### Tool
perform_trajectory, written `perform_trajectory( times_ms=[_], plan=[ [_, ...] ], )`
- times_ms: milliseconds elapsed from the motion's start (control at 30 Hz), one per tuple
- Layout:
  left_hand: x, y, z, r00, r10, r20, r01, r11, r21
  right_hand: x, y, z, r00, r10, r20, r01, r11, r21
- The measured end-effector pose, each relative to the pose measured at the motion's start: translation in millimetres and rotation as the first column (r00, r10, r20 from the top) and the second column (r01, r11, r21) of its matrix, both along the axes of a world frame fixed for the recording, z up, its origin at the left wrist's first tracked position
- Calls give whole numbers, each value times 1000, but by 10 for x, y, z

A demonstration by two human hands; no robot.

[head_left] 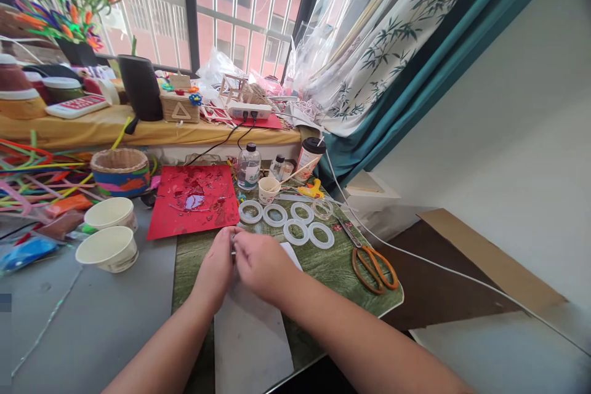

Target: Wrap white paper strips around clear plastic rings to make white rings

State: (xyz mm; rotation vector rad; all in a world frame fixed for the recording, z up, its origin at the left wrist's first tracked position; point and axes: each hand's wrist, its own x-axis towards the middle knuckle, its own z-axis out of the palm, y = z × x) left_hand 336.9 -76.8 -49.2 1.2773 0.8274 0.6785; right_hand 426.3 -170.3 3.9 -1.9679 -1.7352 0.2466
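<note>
My left hand (pixel 218 268) and my right hand (pixel 261 265) meet over a pale grey-white board (pixel 253 345) on the green table. Both have their fingers closed, pinched around something small that they mostly hide; I cannot make out what it is. Just beyond my right hand lie several translucent ring-shaped moulds (pixel 296 232). A red sheet (pixel 161 209) with glossy, hardened-looking patches is spread out past my left hand. A paper cup (pixel 268 191) with wooden sticks stands behind the rings.
Large orange-handled scissors (pixel 376 268) lie at the table's right edge. Behind the rings are a clear bottle (pixel 249 167), a yellow glue gun (pixel 310 189) and a lidded drink cup (pixel 310 160). Two paper bowls (pixel 107 250) stand at left. A white cable (pixel 415 253) hangs along the right.
</note>
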Motion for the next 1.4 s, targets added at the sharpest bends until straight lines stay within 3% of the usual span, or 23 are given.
perform_trajectory(
  times_ms=[100,267,433,567,700,900,1067,1200,1333,1400],
  plan=[
    [-2,4,1,998,45,31,-45,999,-21,8,-9,10,992,111,67,-110,994,-11],
    [-3,-23,40,1000,-7,-11,6,1000,-30,46,16,-11,998,-21,-54,24,998,53],
    [-5,-43,104,999,30,17,-29,998,-55,-14,-22,-27,997,76,4,-76,997,21],
    [2,-46,137,999,13,-36,-15,998,-57,-3,-14,-24,996,-18,-90,23,999,49],
    [8,-31,98,998,51,24,-49,994,-97,-1,-21,-36,996,44,-75,-42,999,32],
    [7,-48,39,999,-7,39,9,1000,-30,58,51,0,968,-145,-203,151,988,13],
    [-21,-44,46,998,48,35,-50,997,56,-46,-7,-3,985,25,-170,-19,999,41],
    [-16,-58,40,1000,0,11,-1,996,91,-23,-38,-34,982,-35,-186,46,997,57],
    [-7,-49,17,997,26,71,-26,1000,5,-2,-51,-32,992,66,-111,-62,997,44],
    [0,-52,13,998,15,66,-15,1000,1,27,-50,-14,994,56,-96,-53,998,32]
  ],
)
